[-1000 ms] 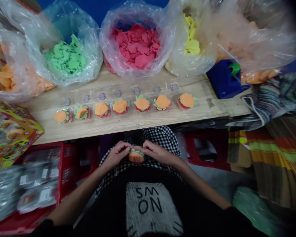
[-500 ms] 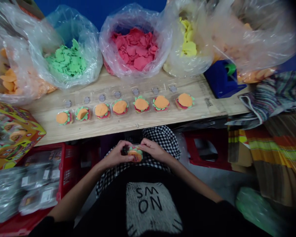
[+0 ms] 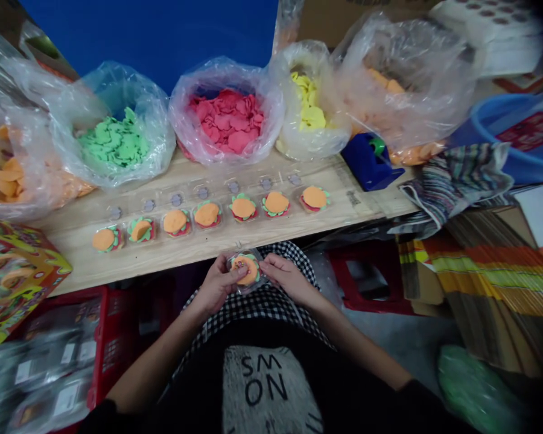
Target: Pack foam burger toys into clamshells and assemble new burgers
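My left hand (image 3: 217, 283) and my right hand (image 3: 286, 277) hold a small transparent plastic blister (image 3: 245, 270) above my lap, just in front of the table edge. Inside it sits a toy clay burger (image 3: 247, 269) with an orange bun and green lettuce. My left thumb lies across the burger, and my right fingertips press the blister's edge. On the wooden table (image 3: 362, 202), a row of several similar clay burgers (image 3: 207, 214) sits in transparent plastic blisters. Behind them lies a row of small grey discs (image 3: 203, 193).
Open plastic bags hold green (image 3: 115, 141), red (image 3: 226, 123), yellow (image 3: 310, 108) and orange (image 3: 389, 84) clay pieces behind the table. A blue tape dispenser (image 3: 370, 161) stands to the right. A printed burger box (image 3: 15, 280) and a red crate (image 3: 104, 337) sit at the left.
The view has tilted up and shifted, showing more beyond the table. My hands have raised the blister and turned the burger's orange top upward, toward me.
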A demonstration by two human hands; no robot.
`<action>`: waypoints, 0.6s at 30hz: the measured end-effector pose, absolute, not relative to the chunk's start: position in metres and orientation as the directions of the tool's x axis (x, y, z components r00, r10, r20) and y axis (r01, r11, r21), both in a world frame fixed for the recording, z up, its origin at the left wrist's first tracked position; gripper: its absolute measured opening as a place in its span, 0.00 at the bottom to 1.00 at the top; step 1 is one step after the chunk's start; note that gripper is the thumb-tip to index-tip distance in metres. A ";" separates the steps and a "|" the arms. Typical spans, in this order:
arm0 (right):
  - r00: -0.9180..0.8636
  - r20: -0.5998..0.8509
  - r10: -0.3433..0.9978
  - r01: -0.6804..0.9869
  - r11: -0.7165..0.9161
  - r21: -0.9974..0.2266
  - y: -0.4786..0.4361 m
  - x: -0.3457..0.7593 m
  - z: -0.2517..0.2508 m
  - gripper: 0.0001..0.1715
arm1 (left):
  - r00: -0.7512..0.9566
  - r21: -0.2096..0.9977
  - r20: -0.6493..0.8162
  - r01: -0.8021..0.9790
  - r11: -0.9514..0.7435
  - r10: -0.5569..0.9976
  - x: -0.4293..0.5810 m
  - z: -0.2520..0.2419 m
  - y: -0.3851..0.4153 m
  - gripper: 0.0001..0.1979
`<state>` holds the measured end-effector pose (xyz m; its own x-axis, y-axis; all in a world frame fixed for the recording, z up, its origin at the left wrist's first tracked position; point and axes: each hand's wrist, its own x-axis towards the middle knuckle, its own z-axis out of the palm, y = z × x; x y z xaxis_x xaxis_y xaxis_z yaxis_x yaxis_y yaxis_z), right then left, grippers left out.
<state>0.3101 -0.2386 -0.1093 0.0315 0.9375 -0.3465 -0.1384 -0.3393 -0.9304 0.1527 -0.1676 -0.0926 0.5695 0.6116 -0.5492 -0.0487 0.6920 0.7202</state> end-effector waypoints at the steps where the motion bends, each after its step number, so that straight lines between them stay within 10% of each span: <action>1: 0.058 -0.350 0.935 -0.163 -0.337 -0.927 -0.239 0.310 -0.107 0.22 | 0.568 0.723 -0.544 -0.057 0.688 0.618 0.158 -0.089 -0.168 0.21; 9: 0.365 -0.121 0.923 0.058 -0.152 -0.987 -0.229 0.375 -0.087 0.20 | 0.550 0.767 -0.509 -0.059 0.638 0.663 0.189 -0.063 -0.155 0.20; 13: 0.786 0.216 0.579 0.388 -0.189 -0.902 -0.216 0.483 -0.074 0.14 | 0.523 0.774 -0.525 -0.034 0.633 0.671 0.203 -0.049 -0.147 0.23; 18: 0.864 0.214 0.456 0.384 -0.320 -0.866 -0.202 0.592 -0.065 0.12 | 0.466 0.745 -0.565 -0.067 0.664 0.681 0.215 -0.038 -0.150 0.25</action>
<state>0.5918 -0.2020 -0.0647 0.8639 0.4558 0.2143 0.3836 -0.3198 -0.8664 0.2148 -0.1497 -0.0381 0.4661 0.6810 -0.5648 -0.0670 0.6638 0.7449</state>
